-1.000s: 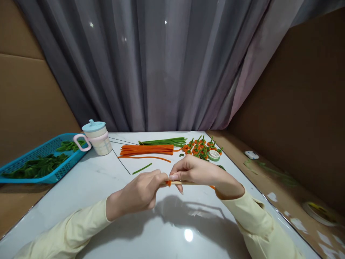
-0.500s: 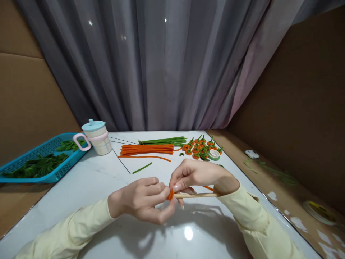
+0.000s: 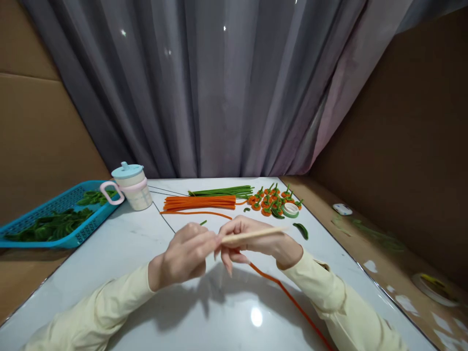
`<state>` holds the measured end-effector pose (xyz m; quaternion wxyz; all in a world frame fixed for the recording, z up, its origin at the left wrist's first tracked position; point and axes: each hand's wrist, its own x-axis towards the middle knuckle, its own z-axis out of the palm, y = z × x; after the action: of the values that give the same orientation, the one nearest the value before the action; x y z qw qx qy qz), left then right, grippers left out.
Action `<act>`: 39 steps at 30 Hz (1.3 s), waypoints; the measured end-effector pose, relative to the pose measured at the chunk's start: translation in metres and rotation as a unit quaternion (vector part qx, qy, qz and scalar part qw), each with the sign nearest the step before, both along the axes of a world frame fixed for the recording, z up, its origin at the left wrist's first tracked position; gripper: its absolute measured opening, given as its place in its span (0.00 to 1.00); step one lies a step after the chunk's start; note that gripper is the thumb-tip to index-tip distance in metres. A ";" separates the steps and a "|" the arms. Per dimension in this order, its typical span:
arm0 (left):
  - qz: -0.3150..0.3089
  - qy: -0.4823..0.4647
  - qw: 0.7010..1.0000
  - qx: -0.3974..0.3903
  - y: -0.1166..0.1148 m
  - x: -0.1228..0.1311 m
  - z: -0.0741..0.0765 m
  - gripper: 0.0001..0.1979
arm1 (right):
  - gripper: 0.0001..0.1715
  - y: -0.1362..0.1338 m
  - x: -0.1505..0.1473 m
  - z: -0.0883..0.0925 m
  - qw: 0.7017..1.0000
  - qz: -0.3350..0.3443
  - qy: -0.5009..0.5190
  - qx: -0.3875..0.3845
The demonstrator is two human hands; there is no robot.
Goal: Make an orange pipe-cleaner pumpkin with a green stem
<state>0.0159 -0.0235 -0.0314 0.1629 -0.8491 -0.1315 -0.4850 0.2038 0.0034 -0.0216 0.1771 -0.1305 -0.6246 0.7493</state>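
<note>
Left hand (image 3: 185,256) is closed in a loose fist at table centre, fingertips pinching the near end of a thin wooden stick (image 3: 252,234). Right hand (image 3: 256,239) meets it from 3 o'clock, fingers curled about the same stick, which lies across its knuckles and points out toward 3 o'clock. The stick is pale, smooth and round, slightly tilted up at its far end. A long orange pipe cleaner (image 3: 288,297), fuzzy and thin, trails from under the right hand toward 5 o'clock, along the pale yellow sleeve; whether the fingers grip it cannot be told.

Against half a second ago: the stick sat lower and below the right hand, with an orange coil visible at its tip between the fingers; that coil is now out of sight, both hands have risen toward 12 o'clock, and the orange strand shows at much greater length.

The table (image 3: 127,239) is white, glossy, marble-patterned. At 12 o'clock lie a flat bundle of straight orange pipe cleaners (image 3: 199,202) and, just behind it, straight green pipe cleaners (image 3: 221,191). At 1 o'clock sits a cluster of small orange coils with green stems (image 3: 268,202), a roll of green tape (image 3: 291,210) touching it. At 10 o'clock stands a lidded cup (image 3: 132,186) with a pink handle, beside a blue perforated tray (image 3: 44,207) holding green pieces.
</note>
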 end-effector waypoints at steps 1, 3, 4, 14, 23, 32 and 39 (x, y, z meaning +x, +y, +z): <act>-0.001 -0.028 1.000 -0.002 0.004 0.000 0.000 0.13 | 0.16 -0.003 -0.002 0.002 0.998 -0.060 0.001 0.021; 0.028 -0.072 0.997 0.001 0.011 0.000 0.000 0.16 | 0.14 -0.009 -0.006 0.006 0.985 -0.164 -0.015 0.061; 0.053 -0.085 0.995 0.001 0.014 0.000 0.001 0.17 | 0.14 -0.012 -0.007 0.008 0.977 -0.196 -0.028 0.079; 0.121 -0.049 0.991 0.017 0.021 0.004 -0.005 0.17 | 0.12 -0.040 -0.009 0.016 0.739 -0.280 -0.301 0.534; -0.011 -0.022 0.962 -0.271 0.012 0.004 0.010 0.10 | 0.17 -0.028 0.007 0.022 0.572 -0.315 -0.343 0.675; -0.017 -0.021 0.952 -0.305 0.007 0.003 0.009 0.10 | 0.15 -0.023 -0.004 0.014 0.746 -0.391 -0.298 0.450; -0.024 -0.001 0.910 -0.415 0.005 0.006 0.015 0.14 | 0.12 -0.022 -0.003 0.009 0.684 -0.412 -0.328 0.505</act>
<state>0.0224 -0.0185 -0.0167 -0.2159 -0.8425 -0.3004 -0.3916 0.2009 -0.0187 -0.0127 0.2905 -0.5029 -0.8100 0.0809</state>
